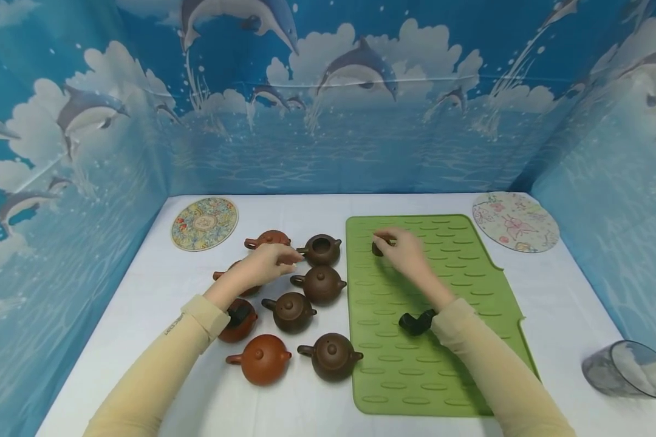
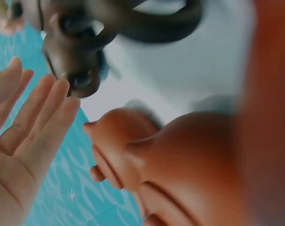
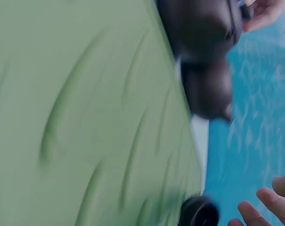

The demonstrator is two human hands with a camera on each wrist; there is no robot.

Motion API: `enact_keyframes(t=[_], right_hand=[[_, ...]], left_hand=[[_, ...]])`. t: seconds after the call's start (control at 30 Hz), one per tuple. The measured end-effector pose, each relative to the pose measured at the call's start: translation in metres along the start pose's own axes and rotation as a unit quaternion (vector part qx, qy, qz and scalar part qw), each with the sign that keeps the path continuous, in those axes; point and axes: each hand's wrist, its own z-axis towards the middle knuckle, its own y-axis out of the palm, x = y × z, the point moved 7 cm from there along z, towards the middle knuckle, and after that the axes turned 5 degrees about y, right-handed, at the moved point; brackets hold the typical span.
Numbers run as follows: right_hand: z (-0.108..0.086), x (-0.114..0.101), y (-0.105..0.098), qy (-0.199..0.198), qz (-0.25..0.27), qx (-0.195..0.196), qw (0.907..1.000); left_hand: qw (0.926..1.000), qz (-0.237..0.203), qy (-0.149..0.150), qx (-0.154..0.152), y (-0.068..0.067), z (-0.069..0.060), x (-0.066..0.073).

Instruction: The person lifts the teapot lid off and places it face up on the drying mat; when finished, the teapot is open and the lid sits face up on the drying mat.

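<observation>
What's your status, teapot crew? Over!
Left fingers: straight, empty, near lidless teapot. Right fingers: holding nothing, above small dark piece, over green mat. Possibly in the way: other teapots crowded nearby.

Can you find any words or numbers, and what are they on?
Left sleeve: dark marks like letters, too small and blurred to read.
I can't make out any other words, numbers or signs.
</observation>
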Motion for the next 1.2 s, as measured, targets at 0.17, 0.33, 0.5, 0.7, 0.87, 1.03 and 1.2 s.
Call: enact_keyframes(t=[0.17,0.33,0.5,0.7,0.87,1.03,1.2], right_hand=[[-0.008,-0.025,0.022,-0.029,0.001,-0.036,0.9989],[-0.019,-0.046,0.052,-0.051,0.009,-0.093,0.9943],[-0.027,-0.063,0.076,-0.111,-0.007,-0.120,0.9866],[-0.031,-0.071,0.087,-0.149,-0.041,-0.105,0.9824],[-0.031,-0.072,0.087,-0.156,-0.042,-0.091,0.9827],[-0.031,-0.073,0.086,-0.166,-0.055,-0.082,0.9811],[-0.034,-0.078,0.083,-0.204,-0.067,-0.062,0.9748]], left_hand=[[0.9999,-0.003,-0.002,-0.012,0.011,-0.006,0.003],[0.9997,0.020,-0.007,-0.013,0.019,0.000,0.005],[0.9996,0.017,-0.016,-0.013,0.028,0.007,0.001],[0.9996,0.013,-0.024,0.005,0.033,0.011,-0.003],[0.9991,0.018,-0.036,0.014,0.031,0.011,-0.002],[0.9988,0.015,-0.044,0.019,0.030,0.010,-0.002],[0.9985,0.008,-0.049,0.023,0.030,0.011,-0.002]])
